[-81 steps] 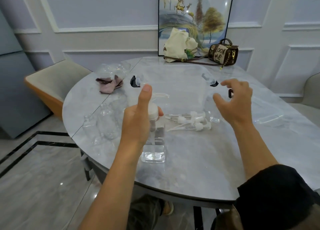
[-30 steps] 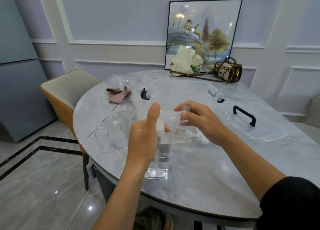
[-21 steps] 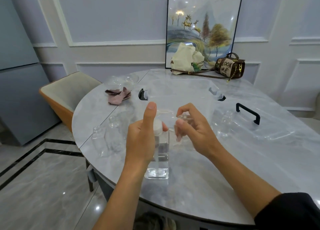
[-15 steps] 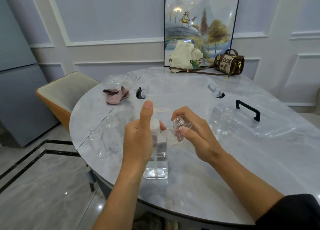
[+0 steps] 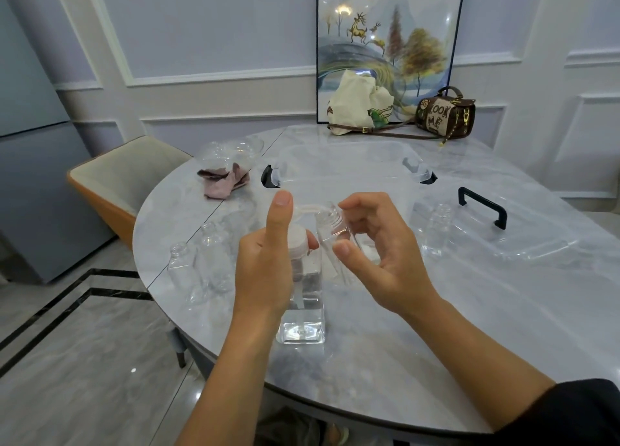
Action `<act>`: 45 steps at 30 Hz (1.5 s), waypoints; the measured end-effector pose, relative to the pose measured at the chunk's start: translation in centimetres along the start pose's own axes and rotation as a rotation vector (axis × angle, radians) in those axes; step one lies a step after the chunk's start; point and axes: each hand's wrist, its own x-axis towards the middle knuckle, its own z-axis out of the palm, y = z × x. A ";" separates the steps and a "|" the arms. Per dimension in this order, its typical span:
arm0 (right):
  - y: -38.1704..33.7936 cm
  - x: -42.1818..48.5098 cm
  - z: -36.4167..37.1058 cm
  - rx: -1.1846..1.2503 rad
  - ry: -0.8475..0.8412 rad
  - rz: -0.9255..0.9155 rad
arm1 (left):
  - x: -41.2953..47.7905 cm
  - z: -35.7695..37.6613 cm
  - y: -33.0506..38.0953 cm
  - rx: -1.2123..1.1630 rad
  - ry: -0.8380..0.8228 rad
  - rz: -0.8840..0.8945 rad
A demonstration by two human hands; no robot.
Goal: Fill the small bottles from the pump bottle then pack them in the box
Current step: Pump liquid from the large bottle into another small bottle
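On your bench (image 5: 436,328), the clear box (image 5: 335,148) sits in the upper middle of the frame. At centre the pump bottle (image 5: 303,311) stands upright. Your left hand (image 5: 265,271) wraps its fingers round its neck, thumb raised. Your right hand (image 5: 382,261) pinches a small bottle (image 5: 330,224) in its fingers, tilted, mouth at the spout.

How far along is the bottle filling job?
Done: only setup; the box lid lies off. In hand: left hand grips the pump bottle, right hand holds a small bottle, open neck at the spout. Left: it and three uncapped bottles look empty; none shows in the clear box.
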 end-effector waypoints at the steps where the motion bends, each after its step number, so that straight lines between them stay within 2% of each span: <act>1: -0.1 0.0 0.0 -0.007 0.014 -0.013 | 0.0 0.0 0.0 0.002 0.000 0.004; 6: -0.1 0.2 -0.1 -0.104 0.064 -0.066 | 0.1 0.0 0.1 0.003 -0.004 0.002; 12: 0.2 0.2 0.1 -0.066 0.099 -0.050 | 0.5 -0.2 0.1 0.024 -0.043 -0.033; 18: 0.1 -0.1 0.0 -0.147 0.095 -0.093 | 0.7 -0.4 0.4 0.015 -0.080 -0.071; 28: 0.1 -0.2 0.0 -0.070 0.065 -0.081 | 0.6 -0.4 0.6 0.024 -0.098 -0.070; 37: 0.1 -0.2 -0.2 -0.136 0.076 -0.088 | 0.2 -0.5 0.6 0.015 -0.105 -0.058; 45: 0.2 -0.3 -0.1 -0.094 0.068 -0.065 | 0.3 -0.6 0.5 -0.007 -0.117 -0.040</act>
